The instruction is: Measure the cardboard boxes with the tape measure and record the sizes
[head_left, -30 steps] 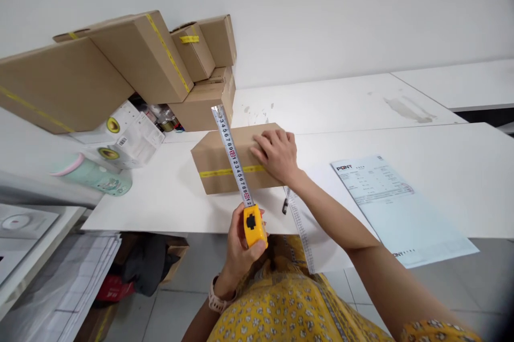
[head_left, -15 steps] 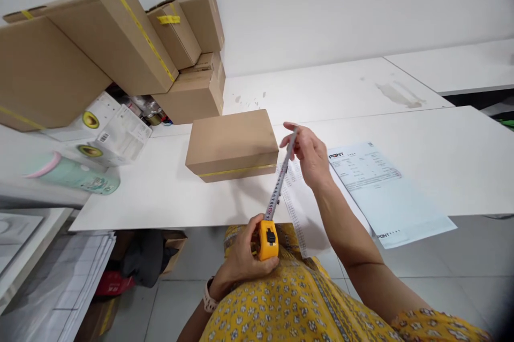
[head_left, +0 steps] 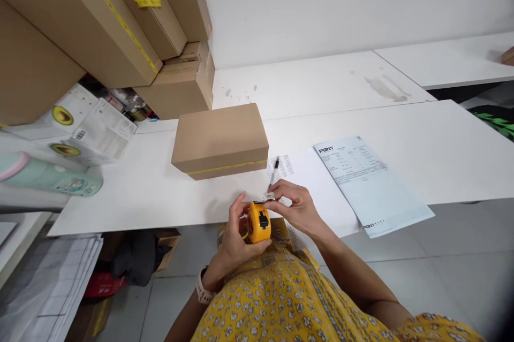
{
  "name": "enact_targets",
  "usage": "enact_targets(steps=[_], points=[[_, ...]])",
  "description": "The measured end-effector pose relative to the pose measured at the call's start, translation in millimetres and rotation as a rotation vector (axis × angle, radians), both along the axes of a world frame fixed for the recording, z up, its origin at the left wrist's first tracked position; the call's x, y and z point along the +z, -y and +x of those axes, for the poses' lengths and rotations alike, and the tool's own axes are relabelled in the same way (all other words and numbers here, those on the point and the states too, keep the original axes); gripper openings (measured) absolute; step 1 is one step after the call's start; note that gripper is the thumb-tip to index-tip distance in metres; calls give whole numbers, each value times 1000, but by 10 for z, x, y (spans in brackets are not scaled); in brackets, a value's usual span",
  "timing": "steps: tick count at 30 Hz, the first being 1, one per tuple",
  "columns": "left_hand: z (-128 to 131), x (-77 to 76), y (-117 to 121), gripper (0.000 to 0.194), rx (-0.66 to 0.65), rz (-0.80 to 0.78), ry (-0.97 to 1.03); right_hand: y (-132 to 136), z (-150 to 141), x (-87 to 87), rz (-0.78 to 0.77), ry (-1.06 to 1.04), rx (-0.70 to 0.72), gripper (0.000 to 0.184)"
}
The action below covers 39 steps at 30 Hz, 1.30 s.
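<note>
A yellow tape measure with a black button rests in my left hand, fingers wrapped round its case. My right hand pinches the metal end of its blade, close to the case, so only a short length is out. Just beyond the hands a closed cardboard box with yellow tape along its side sits on the white table. A pen lies on printed sheets right of the box.
A pale blue document lies at the right, overhanging the table's front edge. Stacked cardboard boxes stand at the back left, beside avocado-printed cartons and a mint-green bottle. Rolled or folded sheets are at lower left.
The blade, stretched out half a second ago, is now almost fully inside the case. My right hand has come down and toward the left hand. The view has shifted slightly.
</note>
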<state>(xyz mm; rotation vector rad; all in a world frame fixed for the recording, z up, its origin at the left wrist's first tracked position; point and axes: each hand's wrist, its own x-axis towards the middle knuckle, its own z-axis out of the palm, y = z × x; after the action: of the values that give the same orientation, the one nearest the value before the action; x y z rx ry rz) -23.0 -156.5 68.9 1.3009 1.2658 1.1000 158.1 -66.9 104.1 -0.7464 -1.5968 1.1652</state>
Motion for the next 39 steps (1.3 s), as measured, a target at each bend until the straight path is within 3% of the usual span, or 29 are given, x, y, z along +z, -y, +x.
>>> enact_targets(steps=[4, 7, 10, 14, 18, 20, 23, 27, 28, 31, 34, 37, 39], points=[[-76, 79, -52, 102, 51, 127, -95, -186, 145, -227, -93, 116, 0, 27], [-216, 239, -224, 94, 176, 313, -222, -466, 223, -518, -223, 310, -309, 41], [-399, 511, -547, 82, 334, 534, -488, -712, 189, -726, -244, 667, -448, 31], [-612, 851, -1114, 73, 398, 675, -888, -821, 20, -738, -180, 1037, -391, 34], [-770, 908, -1675, 67, 315, 621, -1035, -816, -54, -666, -94, 1165, -323, 29], [-825, 867, -1873, 58, 267, 549, -1055, -828, 6, -682, -94, 1123, -305, 34], [-805, 780, -1944, 48, 315, 567, -1057, -849, 220, -766, -200, 818, -267, 33], [-442, 464, -1536, 33, 478, 808, -918, -810, 588, -834, -342, 255, -206, 36], [-296, 326, -1375, 27, 437, 829, -856, -785, 660, -824, -345, 170, -207, 36], [156, -160, -910, 24, 87, 792, -706, -694, 772, -742, -302, 91, -314, 37], [453, -536, -636, 47, -213, 628, -759, -610, 725, -669, -249, 98, -425, 29], [525, -664, -569, 83, -449, 496, -940, -575, 607, -696, -281, 69, -375, 36], [508, -657, -572, 82, -508, 457, -1066, -594, 544, -768, -347, 31, -283, 39]])
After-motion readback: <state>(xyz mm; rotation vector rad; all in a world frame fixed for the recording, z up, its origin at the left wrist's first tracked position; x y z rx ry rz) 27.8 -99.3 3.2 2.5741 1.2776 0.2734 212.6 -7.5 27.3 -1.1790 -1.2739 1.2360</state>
